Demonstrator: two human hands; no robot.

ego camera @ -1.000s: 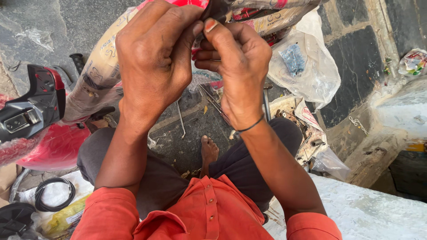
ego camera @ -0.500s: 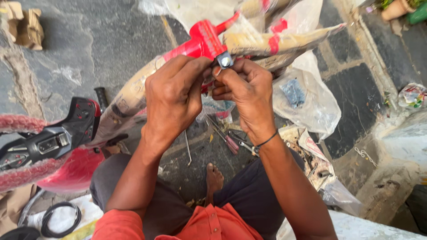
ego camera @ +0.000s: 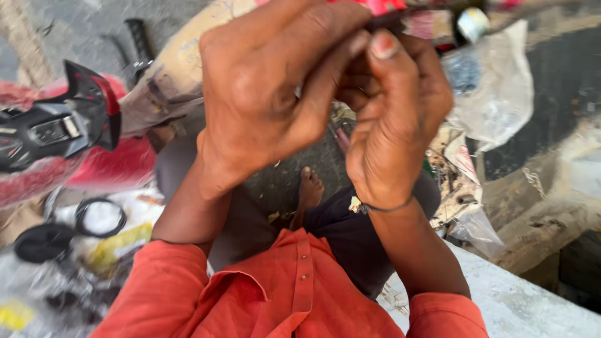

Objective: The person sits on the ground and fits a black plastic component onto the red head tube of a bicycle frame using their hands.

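I am watching 2 hands working close together, raised high near the camera at the far edge of the scene. The left hand (ego camera: 275,94) is curling its fingers (ego camera: 332,59) together around a red part (ego camera: 383,6), mostly cut off at the top. The right hand (ego camera: 394,119) is pinching it from the right, thumb (ego camera: 383,53) pressing up. A black and red panel (ego camera: 59,125) is lying far left; a clear plastic bag (ego camera: 501,94) is lying right.

shirt (ego camera: 294,300): orange cloth | bag (ego camera: 501,94): clear glossy plastic | floor (ego camera: 50,25): rough stone
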